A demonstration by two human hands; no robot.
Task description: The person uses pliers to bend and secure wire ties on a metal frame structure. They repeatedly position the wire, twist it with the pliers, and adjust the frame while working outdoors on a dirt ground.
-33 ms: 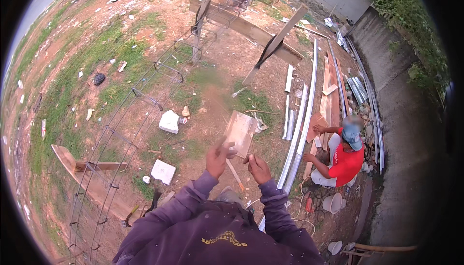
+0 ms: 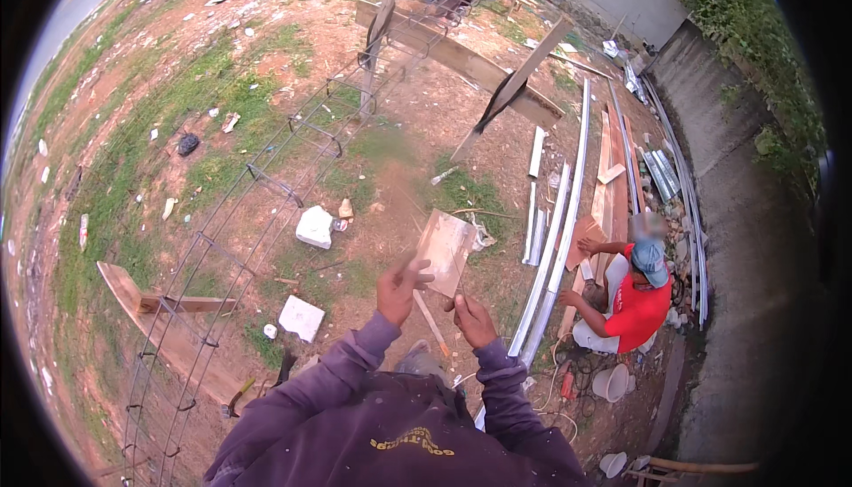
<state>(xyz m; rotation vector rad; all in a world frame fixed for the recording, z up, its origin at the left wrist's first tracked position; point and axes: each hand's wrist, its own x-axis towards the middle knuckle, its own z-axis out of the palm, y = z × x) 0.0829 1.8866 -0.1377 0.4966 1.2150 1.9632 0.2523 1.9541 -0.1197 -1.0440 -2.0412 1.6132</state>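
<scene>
Fingers of the right hand (image 2: 474, 320) pinch the lower corner of a thin rectangular tan board (image 2: 446, 247) at the centre of the frame, while those of the left hand (image 2: 396, 292) lie at its lower-left edge, though whether they close on it I cannot tell. The board looks light and fairly stiff, dry rather than slippery, perhaps apt to chip at the corners, so opposite side edges should give the steadiest hold. Farther off, at the lower right, a white bucket (image 2: 603, 388) sits near a crouching co-worker (image 2: 635, 305), its contents too unclear to make out.
</scene>
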